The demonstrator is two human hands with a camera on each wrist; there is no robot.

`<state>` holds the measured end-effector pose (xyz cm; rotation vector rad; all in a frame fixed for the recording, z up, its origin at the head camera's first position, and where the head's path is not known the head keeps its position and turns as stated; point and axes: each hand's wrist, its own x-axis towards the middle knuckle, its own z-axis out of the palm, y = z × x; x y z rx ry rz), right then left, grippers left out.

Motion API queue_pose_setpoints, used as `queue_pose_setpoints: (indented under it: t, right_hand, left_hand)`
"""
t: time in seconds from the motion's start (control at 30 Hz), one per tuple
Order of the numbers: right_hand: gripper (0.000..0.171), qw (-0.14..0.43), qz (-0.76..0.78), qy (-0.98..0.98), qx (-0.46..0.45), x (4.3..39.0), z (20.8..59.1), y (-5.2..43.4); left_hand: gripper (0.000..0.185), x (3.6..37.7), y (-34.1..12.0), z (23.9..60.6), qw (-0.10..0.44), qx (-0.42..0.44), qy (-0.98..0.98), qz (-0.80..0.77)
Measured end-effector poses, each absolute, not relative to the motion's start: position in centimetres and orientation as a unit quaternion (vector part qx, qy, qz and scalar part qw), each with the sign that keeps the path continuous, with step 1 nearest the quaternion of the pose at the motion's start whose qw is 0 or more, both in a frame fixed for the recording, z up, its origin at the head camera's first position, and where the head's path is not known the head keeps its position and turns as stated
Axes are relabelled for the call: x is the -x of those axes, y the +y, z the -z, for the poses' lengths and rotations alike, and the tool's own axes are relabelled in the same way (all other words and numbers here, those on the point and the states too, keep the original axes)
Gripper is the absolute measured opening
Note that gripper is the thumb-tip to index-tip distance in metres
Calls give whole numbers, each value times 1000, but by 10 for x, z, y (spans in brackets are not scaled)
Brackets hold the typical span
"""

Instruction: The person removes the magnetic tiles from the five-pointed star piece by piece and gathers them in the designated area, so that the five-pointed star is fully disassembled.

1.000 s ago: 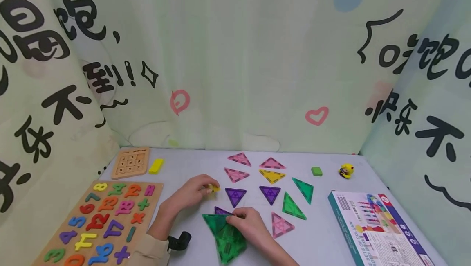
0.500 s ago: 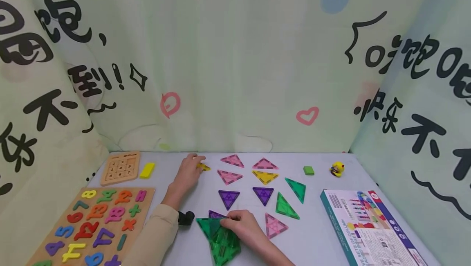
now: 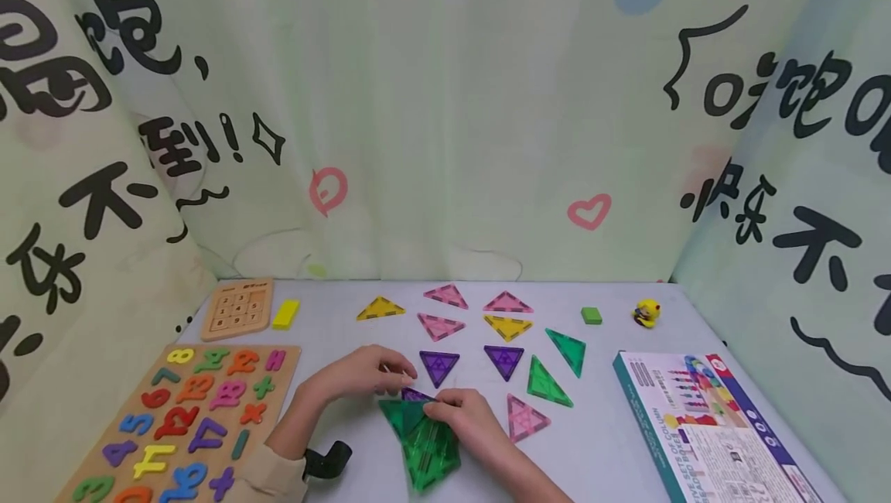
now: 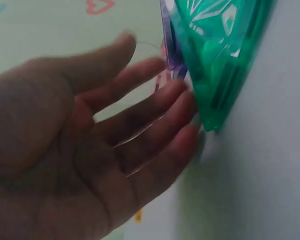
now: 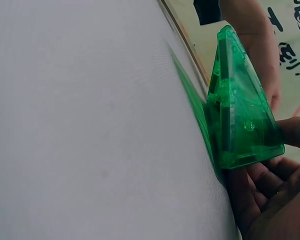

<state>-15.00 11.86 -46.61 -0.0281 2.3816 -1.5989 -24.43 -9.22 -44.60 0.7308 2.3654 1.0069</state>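
My right hand [image 3: 468,419] pinches a stack of green translucent magnetic tiles [image 3: 433,453], close over the table. A purple triangular tile [image 3: 414,394] pokes out at the far side of the stack. My left hand [image 3: 365,371] hovers at the stack's left, holding nothing; in the left wrist view its fingers [image 4: 155,110] are loosely bent, fingertips right beside the green edge. The right wrist view shows the green tiles [image 5: 247,117] between thumb and fingers. A lone yellow triangle [image 3: 380,308] lies beyond the left hand, with pink [image 3: 442,326] and purple triangles [image 3: 439,366] to its right.
At left lies a wooden board [image 3: 281,391] of coloured numbers, with a wooden number puzzle [image 3: 239,309] and yellow block [image 3: 286,314] behind. Green triangles [image 3: 547,383] spread right of centre. A printed box [image 3: 703,418], green block [image 3: 591,316] and yellow toy figure [image 3: 646,313] stand farther right.
My left hand reached away to the back, let go of the yellow triangle there, and came back beside the green stack. My right hand kept its grip on the stack.
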Motion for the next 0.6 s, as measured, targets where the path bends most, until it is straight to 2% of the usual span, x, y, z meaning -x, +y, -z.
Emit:
queue_pose_setpoints:
  t: [0.1, 0.2, 0.4, 0.6]
  right_hand:
    - [25, 130, 552, 824, 13, 150, 466, 119]
    - [26, 131, 550, 825, 16, 149, 466, 119]
    - [25, 133, 540, 830, 35, 147, 467, 122]
    - [34, 133, 543, 828, 50, 146, 468, 124]
  left_hand:
    - [25, 236, -95, 448, 276, -289, 839, -369]
    - [31, 233, -96, 451, 286, -291, 835, -369]
    - [35, 231, -95, 456, 279, -286, 832, -385]
    - [30, 230, -94, 457, 276, -267, 825, -415]
